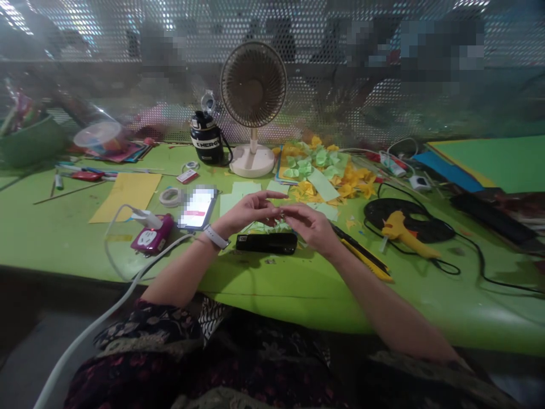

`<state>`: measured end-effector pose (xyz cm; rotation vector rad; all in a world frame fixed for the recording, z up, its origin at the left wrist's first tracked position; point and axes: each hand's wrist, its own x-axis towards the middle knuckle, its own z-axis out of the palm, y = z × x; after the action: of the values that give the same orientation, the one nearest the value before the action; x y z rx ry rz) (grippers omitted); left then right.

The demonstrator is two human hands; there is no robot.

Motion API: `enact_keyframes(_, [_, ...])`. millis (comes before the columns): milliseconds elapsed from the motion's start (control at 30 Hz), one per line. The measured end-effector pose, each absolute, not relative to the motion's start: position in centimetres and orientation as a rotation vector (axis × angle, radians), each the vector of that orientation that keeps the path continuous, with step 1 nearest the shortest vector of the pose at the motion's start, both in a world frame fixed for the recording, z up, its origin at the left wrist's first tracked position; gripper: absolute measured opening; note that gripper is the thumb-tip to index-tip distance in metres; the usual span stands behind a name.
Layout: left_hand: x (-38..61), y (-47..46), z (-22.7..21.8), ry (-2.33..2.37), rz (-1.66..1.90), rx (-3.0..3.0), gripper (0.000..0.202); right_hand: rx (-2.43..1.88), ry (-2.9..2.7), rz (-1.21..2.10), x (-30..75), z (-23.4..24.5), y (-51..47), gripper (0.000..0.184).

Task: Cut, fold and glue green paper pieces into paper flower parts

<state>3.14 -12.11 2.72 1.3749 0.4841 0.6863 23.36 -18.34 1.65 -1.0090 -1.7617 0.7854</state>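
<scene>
My left hand (254,211) and my right hand (314,228) meet at the fingertips above the green table (264,284). Thumbs and fingers are pinched together there; anything between them is too small to make out. Just below the hands lies a black stapler (267,243), with pale green paper scraps (259,227) behind it. Pale green paper pieces (230,204) spread out behind my left hand. Beside my right wrist rests a yellow and black box cutter (368,262). Farther back is a pile of green paper shapes (313,162) and yellow paper shapes (355,180).
At right, a yellow glue gun (406,236) lies by a black cable reel (374,215). A fan (254,85) and a dark bottle (206,142) stand behind. To the left are a phone (198,207), tape roll (170,196), purple power adapter (153,237) and white cable (106,315).
</scene>
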Motion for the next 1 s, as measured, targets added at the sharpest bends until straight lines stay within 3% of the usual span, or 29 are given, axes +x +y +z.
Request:
enact_keyframes(267, [3.3, -12.2, 2.7, 0.537, 0.673, 1.368, 0.058, -1.005, -1.681, 0.774, 23.3, 1.3, -18.4, 0.018])
enact_keyframes(700, [3.2, -11.9, 2.6, 0.585, 0.678, 1.431, 0.046, -1.043, -1.676, 0.713, 23.3, 1.6, -18.2, 0.012])
enact_keyframes(867, [2.2, -10.2, 2.2, 0.886, 1.005, 1.498, 0.034, -1.047, -1.552, 0.734, 24.1, 1.6, -17.8, 0.015])
enact_keyframes(1000, [1.9, -9.4, 1.3, 1.188, 0.931, 1.978, 0.022, -1.089, -1.472, 0.710, 24.7, 1.4, -17.2, 0.020])
